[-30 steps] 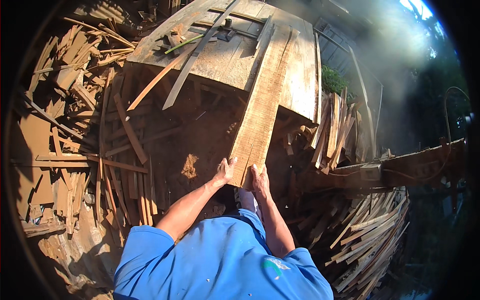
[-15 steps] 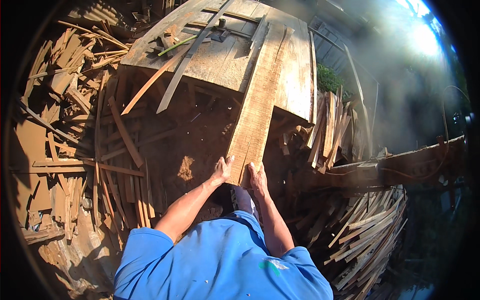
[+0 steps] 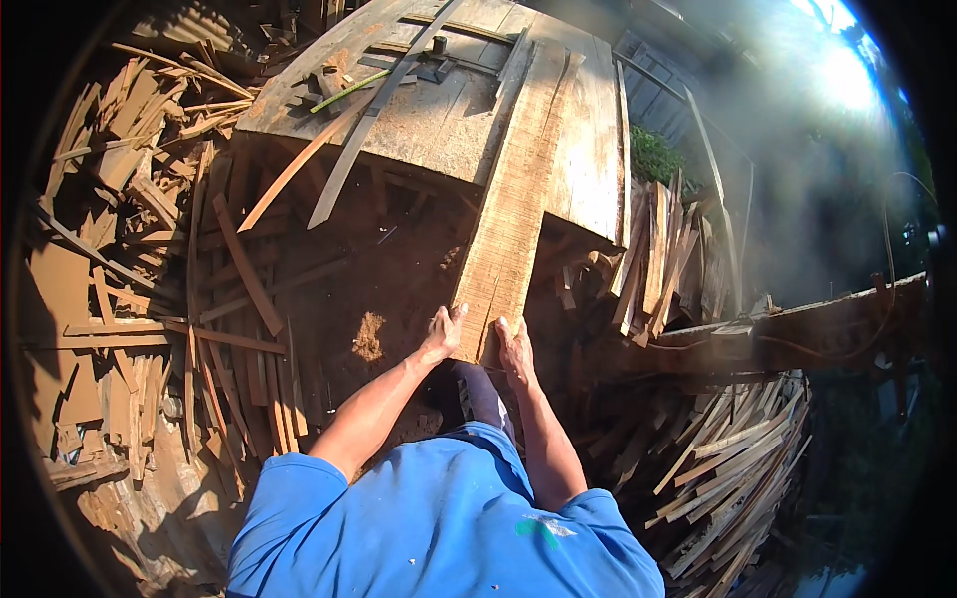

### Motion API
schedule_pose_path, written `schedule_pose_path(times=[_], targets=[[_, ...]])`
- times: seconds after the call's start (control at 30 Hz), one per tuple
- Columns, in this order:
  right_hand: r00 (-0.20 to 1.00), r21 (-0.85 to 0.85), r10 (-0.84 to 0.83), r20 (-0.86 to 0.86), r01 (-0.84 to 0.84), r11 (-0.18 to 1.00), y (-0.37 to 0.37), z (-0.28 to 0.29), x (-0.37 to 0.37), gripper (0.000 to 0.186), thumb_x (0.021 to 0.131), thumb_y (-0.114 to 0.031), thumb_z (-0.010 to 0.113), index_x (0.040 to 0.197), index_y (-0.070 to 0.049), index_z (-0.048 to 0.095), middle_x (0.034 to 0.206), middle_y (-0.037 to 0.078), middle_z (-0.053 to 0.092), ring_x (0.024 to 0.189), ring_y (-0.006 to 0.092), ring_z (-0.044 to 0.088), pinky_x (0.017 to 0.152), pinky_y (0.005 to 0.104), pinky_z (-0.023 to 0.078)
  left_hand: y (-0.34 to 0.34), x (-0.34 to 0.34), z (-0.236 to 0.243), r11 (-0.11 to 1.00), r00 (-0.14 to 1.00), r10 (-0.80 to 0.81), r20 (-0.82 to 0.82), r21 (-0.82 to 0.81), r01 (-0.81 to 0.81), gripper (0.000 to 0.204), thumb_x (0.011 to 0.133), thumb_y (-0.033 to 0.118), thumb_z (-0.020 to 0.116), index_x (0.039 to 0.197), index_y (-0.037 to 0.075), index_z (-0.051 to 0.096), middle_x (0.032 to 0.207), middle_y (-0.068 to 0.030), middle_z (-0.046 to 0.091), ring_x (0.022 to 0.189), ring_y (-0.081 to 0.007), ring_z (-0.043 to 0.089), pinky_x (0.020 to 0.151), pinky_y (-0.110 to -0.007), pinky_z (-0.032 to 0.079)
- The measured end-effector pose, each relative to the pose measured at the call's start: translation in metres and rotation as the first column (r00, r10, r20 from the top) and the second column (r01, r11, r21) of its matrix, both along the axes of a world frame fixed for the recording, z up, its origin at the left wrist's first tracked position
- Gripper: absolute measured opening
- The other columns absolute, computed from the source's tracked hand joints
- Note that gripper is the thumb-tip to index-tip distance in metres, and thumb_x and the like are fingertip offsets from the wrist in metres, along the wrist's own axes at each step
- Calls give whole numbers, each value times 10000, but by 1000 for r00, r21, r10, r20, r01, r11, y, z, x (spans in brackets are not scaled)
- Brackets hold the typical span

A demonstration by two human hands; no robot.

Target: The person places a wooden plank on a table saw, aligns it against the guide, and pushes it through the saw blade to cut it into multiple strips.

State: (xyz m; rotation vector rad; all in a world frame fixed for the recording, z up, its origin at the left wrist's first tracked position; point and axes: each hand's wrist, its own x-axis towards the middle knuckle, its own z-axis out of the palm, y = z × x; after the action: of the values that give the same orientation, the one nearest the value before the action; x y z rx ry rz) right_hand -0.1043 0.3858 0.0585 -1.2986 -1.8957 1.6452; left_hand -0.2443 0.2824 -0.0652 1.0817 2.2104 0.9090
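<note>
Just short of the fingers, a blue shirt (image 3: 399, 518) is seen. The near end of a long plank (image 3: 503, 239) is gripped from both sides: its left edge by the left hand (image 3: 439, 337), its right edge by the right hand (image 3: 514, 354). The fingers are clamped on those edges, with the thumbs laid over the upper face; what is done by the fingertips underneath is hidden. Between the thumbs, closer to the right one, the end is split by a dark crack (image 3: 486, 344).

The plank is judged to be stiff and fairly heavy. Its face is rough and saw-marked, so little slipping would be expected, though splinters may be met. Along the crack the wood is probably weak; hold is best taken on both outer edges, as the split could be opened if one corner alone were lifted.

To the left of the fingers, a pale sawdust patch (image 3: 368, 339) is lit. Straight beyond them, the plank's far part is laid over the tabletop (image 3: 588, 174), by which much of the weight is probably borne. Beyond and left of the fingers, the tabletop's near edge is crossed by a grey strip (image 3: 371, 125); beyond and right, offcuts (image 3: 658, 249) are stacked.
</note>
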Motion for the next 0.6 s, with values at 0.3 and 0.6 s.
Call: schedule_pose_path(times=[0.3, 0.6], targets=[[998, 22, -2, -61, 4, 1000, 12, -15, -4, 468, 1015, -341, 544, 1341, -7, 497, 1154, 167, 656, 1025, 231, 618, 892, 335, 477, 6, -3, -22, 975, 867, 2, -498, 195, 110, 510, 969, 123, 454, 1456, -9, 380, 1095, -376, 504, 876, -486, 555, 708, -519, 481], [999, 26, 4, -33, -4, 1000, 24, -12, -12, 472, 1015, -344, 536, 1336, 0, 499, 1156, 183, 656, 1030, 250, 625, 891, 350, 480, 22, -15, -15, 985, 979, -28, -202, 160, 62, 607, 909, 43, 464, 1501, 40, 327, 981, -343, 472, 833, -482, 528, 669, -548, 440]])
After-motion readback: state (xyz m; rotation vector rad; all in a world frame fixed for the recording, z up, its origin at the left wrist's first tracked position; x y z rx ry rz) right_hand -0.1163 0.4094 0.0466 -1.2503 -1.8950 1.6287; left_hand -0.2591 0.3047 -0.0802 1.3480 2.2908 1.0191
